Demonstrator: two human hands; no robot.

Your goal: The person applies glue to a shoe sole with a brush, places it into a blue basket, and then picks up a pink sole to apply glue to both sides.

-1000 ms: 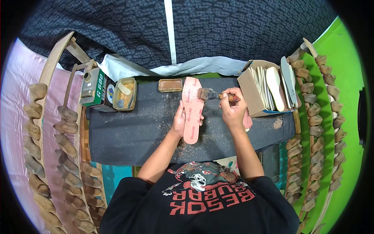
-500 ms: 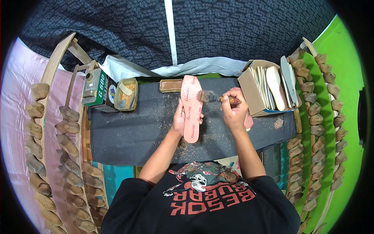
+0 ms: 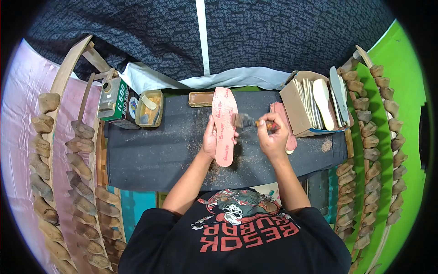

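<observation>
A pink insole point(image 3: 223, 132) with red printed lettering stands lengthwise over the table, held from beneath in my left hand point(image 3: 210, 139), its thumb along the left edge and fingertips showing at the right edge. My right hand point(image 3: 273, 137) is closed around the handle of a dark-bristled brush point(image 3: 244, 120). The bristles, a little blurred, overlap the insole's right edge near its middle. Behind my right hand, more pink insoles point(image 3: 285, 121) lie on the dark tablecloth point(image 3: 159, 160).
At the back right stands a cardboard box point(image 3: 296, 109) packed with pale insoles. A G 600 can point(image 3: 114, 102), a tub point(image 3: 153, 119) with a scraper, and a shallow brown tray point(image 3: 200, 99) stand toward the back left. Racks of wooden shoe lasts point(image 3: 82, 144) flank both sides.
My right hand and the brush have moved slightly down along the insole's right edge, uncovering more of the pink insoles behind. My left hand keeps its hold almost unmoved.
</observation>
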